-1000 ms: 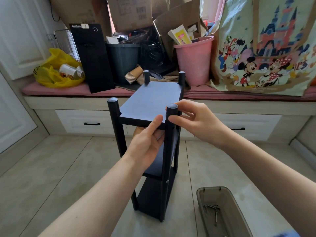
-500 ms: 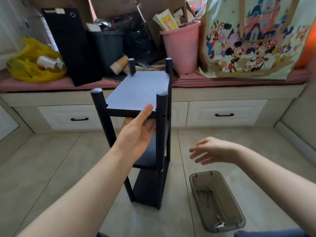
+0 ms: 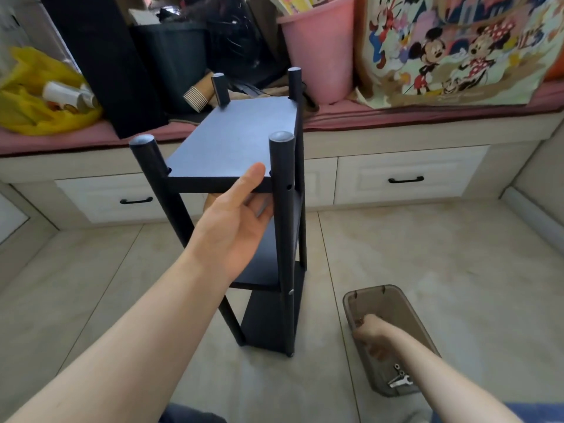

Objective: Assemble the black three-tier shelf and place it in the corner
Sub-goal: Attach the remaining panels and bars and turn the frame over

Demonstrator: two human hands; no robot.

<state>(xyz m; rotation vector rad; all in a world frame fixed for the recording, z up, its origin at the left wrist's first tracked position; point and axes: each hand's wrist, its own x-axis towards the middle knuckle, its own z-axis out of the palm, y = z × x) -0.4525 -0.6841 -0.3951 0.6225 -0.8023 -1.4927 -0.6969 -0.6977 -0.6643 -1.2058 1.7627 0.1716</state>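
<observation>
Beige floor tiles [image 3: 442, 254] fill the lower part of the view, & at the back runs a low window seat w/ a pink cushion [image 3: 396, 112] on top & white drawers [image 3: 406, 178] under it. On the seat, from left to right: a yellow bag [image 3: 33, 96], a black panel [image 3: 103, 56] leaning upright, a dark bin [image 3: 174, 56], a stack of paper cups [image 3: 197, 96] lying on its side, a pink bucket [image 3: 317, 53] & a cartoon-print bag [image 3: 451, 47]. The black shelf [image 3: 232, 154] stands on the open floor in the middle, just in front of the seat, w/ all three boards sitting between its four posts. The left hand [image 3: 235, 221] grips the front edge of the top board: the thumb lies on the top face near the front right post, the other fingers go under the board. A small hole shows on that post just below the top board, & a silver screw head shows lower, at the middle board. To the right of the shelf, near but apart, a grey see-through box [image 3: 396, 306] sits on the floor. The right hand [image 3: 370, 334] is down inside this box & blurred, so I cannot tell if its fingers close on sth. A few metal parts [image 3: 399, 378] lie at the near end of the box, beside the forearm.
</observation>
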